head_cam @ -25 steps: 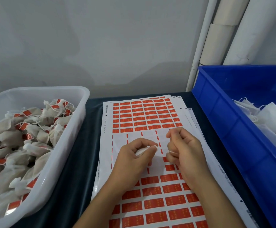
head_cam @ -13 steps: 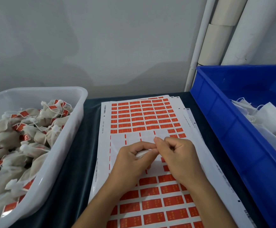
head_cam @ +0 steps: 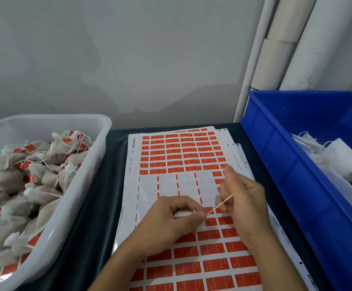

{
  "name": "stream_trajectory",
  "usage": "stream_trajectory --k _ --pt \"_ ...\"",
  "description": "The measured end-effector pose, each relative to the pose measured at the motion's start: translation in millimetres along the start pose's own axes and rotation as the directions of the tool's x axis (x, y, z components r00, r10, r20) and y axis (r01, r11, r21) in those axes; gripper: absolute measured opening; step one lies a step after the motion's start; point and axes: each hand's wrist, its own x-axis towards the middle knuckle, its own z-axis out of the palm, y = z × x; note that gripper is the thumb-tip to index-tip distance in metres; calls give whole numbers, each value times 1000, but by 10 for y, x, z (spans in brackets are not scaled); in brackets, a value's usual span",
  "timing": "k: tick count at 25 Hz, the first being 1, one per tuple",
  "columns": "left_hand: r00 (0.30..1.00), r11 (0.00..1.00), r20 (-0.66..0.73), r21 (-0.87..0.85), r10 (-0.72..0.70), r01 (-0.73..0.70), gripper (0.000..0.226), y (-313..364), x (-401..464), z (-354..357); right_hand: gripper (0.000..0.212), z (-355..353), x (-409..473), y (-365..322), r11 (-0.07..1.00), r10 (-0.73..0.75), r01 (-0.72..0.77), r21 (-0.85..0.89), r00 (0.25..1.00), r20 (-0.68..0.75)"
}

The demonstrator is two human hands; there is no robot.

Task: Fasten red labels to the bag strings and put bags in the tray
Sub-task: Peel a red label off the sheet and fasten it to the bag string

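Centre-low in frame, over the label sheet, we're gripping a small white bag in our left hand, fingers curled round it. Our right hand is pinching the bag string, pulled taut between both hands. Left of frame, the white tray is holding labelled bags. Right of frame, the blue bin is holding unlabelled ones.

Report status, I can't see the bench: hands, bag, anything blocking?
Left hand grips bag; right hand pinches its string taut. Over label sheet. Nothing blocking white tray.
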Motion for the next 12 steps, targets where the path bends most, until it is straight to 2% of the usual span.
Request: stream_trajectory --k 2,4,5,6,7,8,9,12 --pt "999 997 -44 -70 11 -14 11 1 -3 -25 43 10 23 21 997 -38 35 -70 998 -48" --pt "990 984 -143 -179 -4 -22 10 -34 -5 -75 35 8 27 23 959 -106 77 -274 990 -91" --pt "981 967 -192 -253 -25 -25 10 -61 2 -93 34 -12 16 21 879 -142 86 -469 986 -86" --pt "968 946 -245 -323 -57 -26 14 -94 19 -101 35 -34 -1 28 712 -175 79 -698 982 -68" --pt "948 928 -303 -372 -98 -23 17 -122 39 -99 35 -35 -29 24 497 -188 53 -866 981 -48" --pt "922 919 -362 -393 -135 -20 18 -139 60 -88 38 -16 -56 25 327 -182 26 -945 983 -36" --pt "896 919 -416 -393 -157 -21 16 -143 76 -70 44 19 -89 18 236 -146 1 -972 989 -34" --pt "853 936 -511 -340 -105 -88 7 -132 94 -36 73 180 -152 42 138 -18 -14 -990 1000 -17"
